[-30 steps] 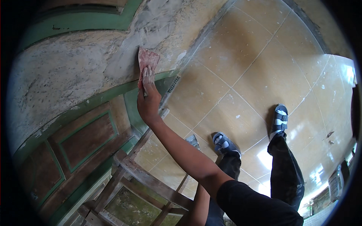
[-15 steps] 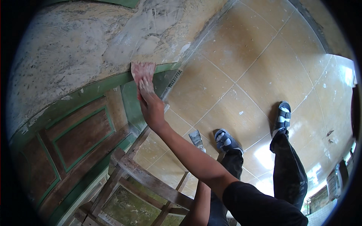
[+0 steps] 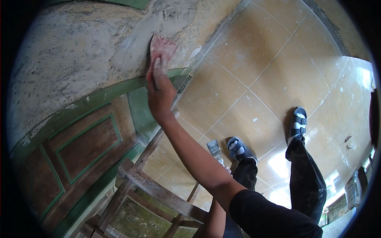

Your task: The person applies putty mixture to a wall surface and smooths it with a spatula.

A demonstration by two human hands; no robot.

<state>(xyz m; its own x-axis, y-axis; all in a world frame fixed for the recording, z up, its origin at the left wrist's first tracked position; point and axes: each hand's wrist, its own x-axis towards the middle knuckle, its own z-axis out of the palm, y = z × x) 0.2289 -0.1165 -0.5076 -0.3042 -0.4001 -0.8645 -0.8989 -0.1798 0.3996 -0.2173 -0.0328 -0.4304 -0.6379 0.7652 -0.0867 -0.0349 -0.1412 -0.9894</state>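
My right hand (image 3: 162,93) reaches up and left to the wall (image 3: 79,51), closed round a reddish, wide-bladed putty spreader (image 3: 163,45). The spreader's broad edge lies at a smooth grey patch of filler (image 3: 135,45), above a green strip of trim (image 3: 119,88). Lower down, my left hand (image 3: 228,170) is mostly covered by my right forearm, with only some fingertips showing. A metal putty knife (image 3: 213,147) sticks out from it, its flat blade pointing up and smeared with pale material. The knife's handle is hidden.
A worn wooden chair (image 3: 166,194) stands close at lower left, before a brown panelled door (image 3: 89,144) with green edging. Tan floor tiles (image 3: 238,79) with pale specks spread to the right. My sandalled feet (image 3: 297,121) are on them.
My right hand and the spreader have moved up the wall, from the green trim onto the grey patch. The putty knife has shifted slightly right.
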